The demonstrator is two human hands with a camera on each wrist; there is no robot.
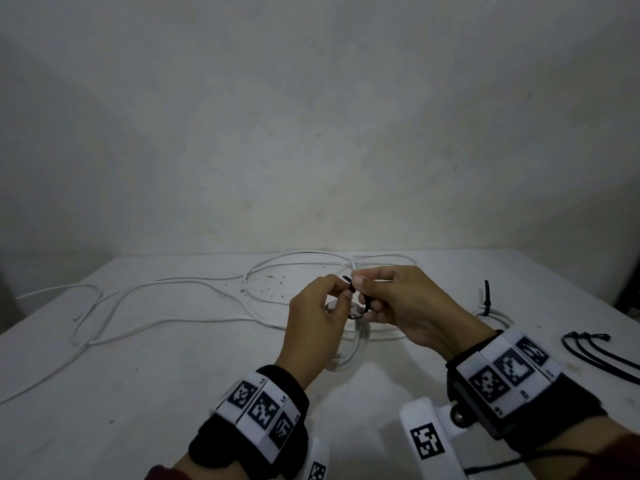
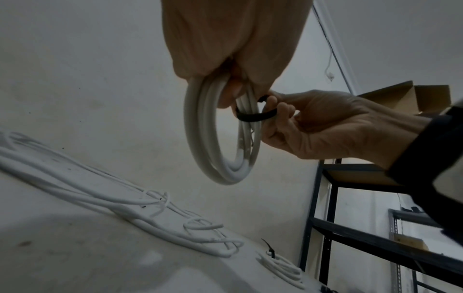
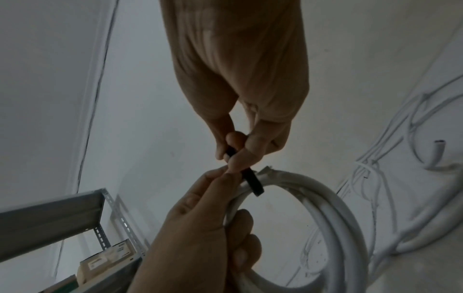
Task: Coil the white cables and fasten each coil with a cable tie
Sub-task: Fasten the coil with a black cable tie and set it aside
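I see my left hand (image 2: 225, 49) gripping the white coil (image 2: 200, 138) above the table (image 1: 173, 375) – my right hand (image 3: 240, 99) pinches the black cable tie (image 3: 253, 182) looped around it, mid-scene.

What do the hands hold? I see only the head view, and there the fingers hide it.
Observer: The left hand holds a white coil of several loops, hanging in the air.
Operator: Is a tie around it?
Observer: Yes, a black cable tie loops round one side; the right hand pinches it.
Operator: What stands beside the table?
Observer: A dark metal shelf, with a cardboard box on top.
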